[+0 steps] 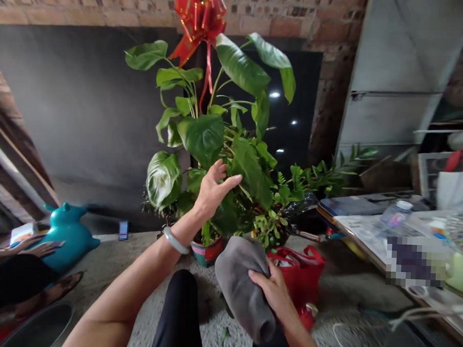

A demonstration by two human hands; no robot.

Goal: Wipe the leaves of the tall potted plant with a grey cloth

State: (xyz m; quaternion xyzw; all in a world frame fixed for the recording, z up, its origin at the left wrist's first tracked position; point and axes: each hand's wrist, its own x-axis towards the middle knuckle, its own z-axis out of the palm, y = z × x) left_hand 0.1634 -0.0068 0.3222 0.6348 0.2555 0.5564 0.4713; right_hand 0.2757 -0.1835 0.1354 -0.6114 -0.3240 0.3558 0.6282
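Observation:
A tall potted plant [202,136] with broad green leaves stands in front of me, a red ribbon bow [202,19] at its top. My left hand [214,190] is raised among the lower leaves, fingers apart and holding nothing; I cannot tell whether it touches a leaf. A pale bangle [174,240] circles that wrist. Lower down, my right hand [272,288] grips a bunched grey cloth [239,281], thumb on top. The cloth hides part of the floor and sits in front of the plant's green and red pot [208,253].
Smaller plants [288,196] grow to the right, above a red bag [304,274]. A cluttered table [367,220] with a plastic bottle [396,214] stands at right. At left are a teal animal-shaped seat [69,238], another person's hand [46,248], a bucket [43,324] and a phone [123,230].

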